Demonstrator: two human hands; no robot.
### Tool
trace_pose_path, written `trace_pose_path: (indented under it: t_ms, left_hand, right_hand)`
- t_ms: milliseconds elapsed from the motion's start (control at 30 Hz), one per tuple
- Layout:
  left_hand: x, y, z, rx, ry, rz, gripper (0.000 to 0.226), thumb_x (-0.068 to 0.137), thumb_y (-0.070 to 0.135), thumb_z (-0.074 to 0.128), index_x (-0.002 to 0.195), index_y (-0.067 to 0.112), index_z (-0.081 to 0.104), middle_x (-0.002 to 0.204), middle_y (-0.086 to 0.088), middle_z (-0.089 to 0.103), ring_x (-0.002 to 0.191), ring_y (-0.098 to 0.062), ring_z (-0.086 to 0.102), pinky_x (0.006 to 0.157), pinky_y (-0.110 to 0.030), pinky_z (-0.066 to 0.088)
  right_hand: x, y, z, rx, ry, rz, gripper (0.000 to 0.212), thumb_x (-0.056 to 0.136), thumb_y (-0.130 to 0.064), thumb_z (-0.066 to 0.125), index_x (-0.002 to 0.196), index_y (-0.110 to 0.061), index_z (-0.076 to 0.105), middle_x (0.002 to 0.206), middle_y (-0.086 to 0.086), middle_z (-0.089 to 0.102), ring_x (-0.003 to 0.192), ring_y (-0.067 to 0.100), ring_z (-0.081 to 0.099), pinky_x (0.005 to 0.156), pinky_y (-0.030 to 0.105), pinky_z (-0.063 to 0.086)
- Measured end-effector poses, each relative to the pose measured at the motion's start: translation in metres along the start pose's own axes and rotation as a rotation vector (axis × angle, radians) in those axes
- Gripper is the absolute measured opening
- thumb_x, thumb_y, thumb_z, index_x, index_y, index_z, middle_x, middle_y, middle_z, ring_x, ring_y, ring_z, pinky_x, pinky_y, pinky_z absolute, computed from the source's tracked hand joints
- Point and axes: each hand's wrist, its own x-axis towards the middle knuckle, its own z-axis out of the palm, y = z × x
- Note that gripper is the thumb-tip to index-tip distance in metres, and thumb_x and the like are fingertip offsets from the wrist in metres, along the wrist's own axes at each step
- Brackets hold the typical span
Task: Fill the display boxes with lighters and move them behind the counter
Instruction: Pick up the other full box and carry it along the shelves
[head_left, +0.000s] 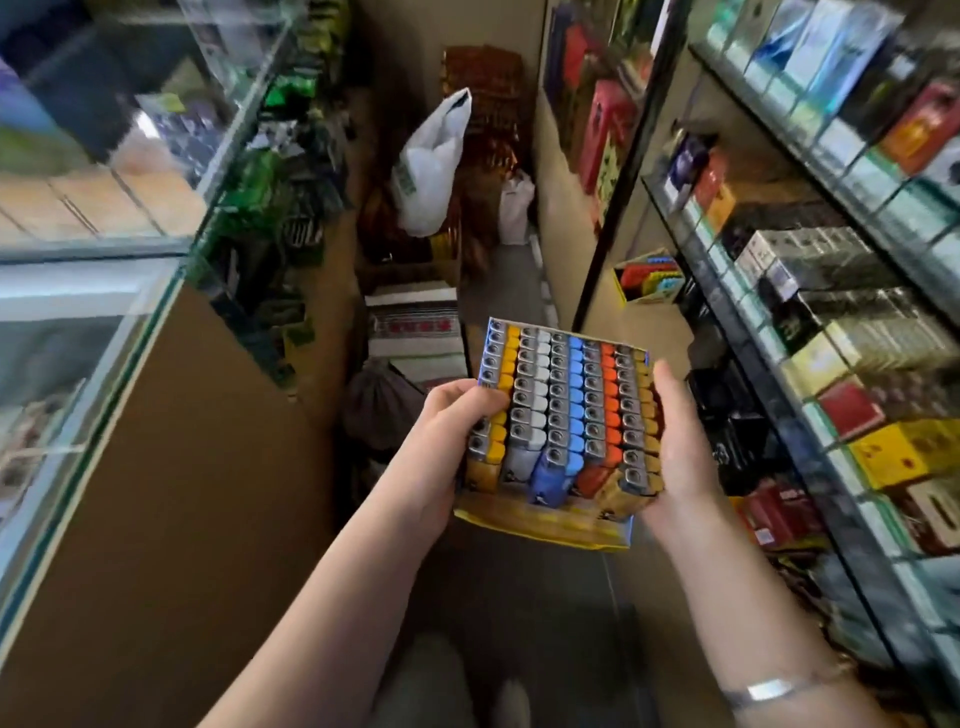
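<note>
Table: glass-topped table (156, 291) runs along the left edge of my view; its brown side panel faces the aisle. Blurred goods show under the glass.
Packets: green and dark packets (280, 171) hang or stack just beyond the table's far corner; I cannot read them.
Floor stock: white plastic bag (434, 166) stands upright at the far end of the aisle, on top of brown cartons. A second, smaller white bag (515, 210) sits just to its right.
Left hand: left hand (449, 441) holds the left side of the display box. Grip state: fingers curled over the left rim, onto the yellow row of lighters.
Display box: display box (558, 525) is held in mid-air between both hands, above the aisle floor, between table and shelves. It tilts slightly towards me.
Lighters: lighters (566, 400) fill the box in upright rows, metal heads up. Row colours, left to right: yellow, grey, blue, orange, yellow.
Right hand: right hand (680, 447) supports the right side of the box. Grip state: thumb lies along the right rim; I cannot see the fingers behind the box. A bracelet (769, 691) circles the wrist.
Second box: another box of coloured lighters (649, 280) sits low, between the aisle and the shelves.
Shelves: glass shelves (831, 322) on the right carry rows of packs.
</note>
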Motion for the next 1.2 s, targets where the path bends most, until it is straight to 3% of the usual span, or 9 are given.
trace_pose_path:
  t_ms: [167,300,367,500,633,900,967,1067,1200]
  left_hand:
    - [0.068,0.015,0.011,0.063,-0.054,-0.077,0.032,0.086,0.028,0.056,0.117,0.023,0.055,0.103,-0.005,0.072,0.094,-0.025,0.069,0.091,-0.046,0.050]
    - [0.128,0.031,0.013,0.143,-0.190,-0.134,0.024,0.087,0.033,0.053,0.105,0.026,0.068,0.106,-0.005,0.071,0.097,-0.025,0.068,0.087,-0.041,0.050]
    - [0.158,0.040,0.015,0.172,-0.240,-0.159,0.023,0.086,0.036,0.053,0.099,0.028,0.071,0.106,-0.005,0.071,0.096,-0.025,0.068,0.081,-0.036,0.052]
    - [0.221,0.052,0.017,0.240,-0.330,-0.208,0.024,0.085,0.040,0.055,0.101,0.030,0.070,0.106,-0.004,0.071,0.096,-0.024,0.068,0.070,-0.030,0.056]
    - [0.275,0.054,0.024,0.272,-0.389,-0.239,0.036,0.084,0.041,0.055,0.115,0.025,0.063,0.108,-0.005,0.070,0.097,-0.024,0.068,0.067,-0.026,0.056]
    - [0.396,0.016,0.068,0.303,-0.454,-0.341,0.044,0.081,0.047,0.057,0.119,0.024,0.058,0.108,-0.006,0.070,0.096,-0.024,0.068,0.064,-0.026,0.056]
    - [0.425,-0.001,0.078,0.311,-0.466,-0.364,0.047,0.080,0.044,0.062,0.122,0.023,0.054,0.109,-0.006,0.070,0.097,-0.025,0.068,0.069,-0.031,0.057]
    - [0.471,-0.030,0.093,0.353,-0.461,-0.398,0.055,0.075,0.042,0.066,0.125,0.024,0.052,0.111,-0.007,0.069,0.101,-0.029,0.066,0.092,-0.047,0.049]
    - [0.525,-0.069,0.112,0.410,-0.476,-0.403,0.054,0.072,0.043,0.064,0.120,0.021,0.056,0.105,-0.006,0.071,0.095,-0.025,0.068,0.083,-0.039,0.055]
  right_hand:
    - [0.050,-0.013,-0.002,-0.042,0.092,0.001,0.054,0.074,-0.044,0.063,0.117,-0.011,0.055,0.107,0.014,0.067,0.096,0.030,0.066,0.078,0.041,0.053]
    - [0.094,-0.026,-0.002,-0.042,0.145,-0.016,0.056,0.069,-0.041,0.066,0.117,-0.016,0.053,0.104,0.011,0.069,0.091,0.027,0.069,0.071,0.037,0.053]
    - [0.117,-0.033,-0.001,-0.049,0.167,-0.016,0.048,0.067,-0.046,0.066,0.110,-0.025,0.059,0.100,0.007,0.071,0.089,0.023,0.070,0.072,0.037,0.054]
    - [0.163,-0.036,0.003,-0.019,0.201,-0.044,0.015,0.070,-0.049,0.061,0.080,-0.044,0.070,0.089,-0.001,0.074,0.078,0.015,0.071,0.054,0.025,0.055]
    - [0.211,-0.027,-0.003,0.076,0.333,0.018,0.042,0.081,-0.043,0.062,0.120,-0.030,0.054,0.107,0.008,0.069,0.092,0.026,0.068,0.078,0.045,0.056]
    - [0.319,-0.017,-0.059,0.111,0.429,0.076,0.071,0.066,-0.049,0.069,0.129,-0.030,0.043,0.111,0.007,0.067,0.098,0.027,0.066,0.085,0.049,0.052]
    - [0.344,-0.012,-0.082,0.123,0.459,0.100,0.070,0.067,-0.047,0.069,0.129,-0.024,0.046,0.111,0.009,0.067,0.099,0.028,0.065,0.087,0.050,0.052]
    - [0.381,-0.001,-0.117,0.127,0.459,0.158,0.049,0.079,-0.047,0.062,0.122,-0.024,0.055,0.110,0.007,0.068,0.099,0.026,0.066,0.085,0.046,0.053]
    - [0.429,0.021,-0.157,0.170,0.496,0.210,0.040,0.084,-0.046,0.058,0.118,-0.024,0.060,0.109,0.006,0.070,0.100,0.026,0.066,0.091,0.046,0.050]
